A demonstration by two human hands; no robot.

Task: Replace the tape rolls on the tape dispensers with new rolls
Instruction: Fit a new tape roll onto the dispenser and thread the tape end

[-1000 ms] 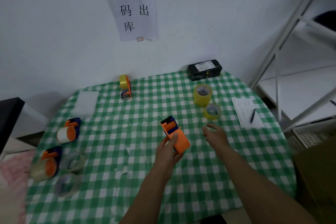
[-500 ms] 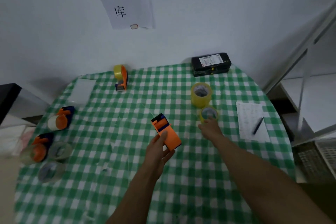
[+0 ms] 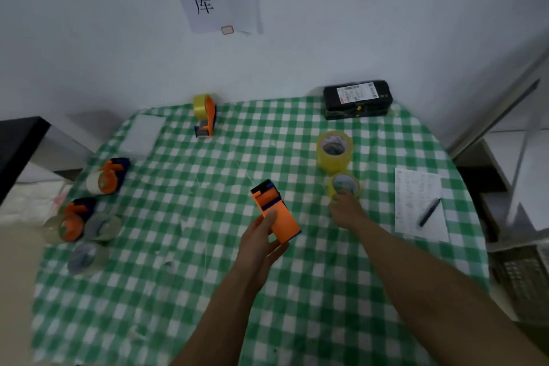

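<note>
- The left hand (image 3: 261,244) grasps the orange dispenser (image 3: 274,211) by its handle, thumb along the top, above the green-checked cloth (image 3: 178,276).
- The orange dispenser has a flat orange handle, an orange hub and a dark blue head at its far end.
- To the right of the dispenser, the right hand (image 3: 346,211) meets the small yellow roll (image 3: 344,186). The fingertips touch its near rim, but it cannot be told whether they close on it (that area is blurred).
- The small yellow roll lies flat on the cloth, core upward, right of the dispenser and slightly beyond it.
- The tall yellow roll (image 3: 334,150) stands just behind the small one.
- Beyond the dispenser and to its left, a loaded dispenser (image 3: 205,114) carries yellow tape.
- Well to the dispenser's left are two further dispensers (image 3: 107,177) and two clear rolls (image 3: 102,226).
</note>
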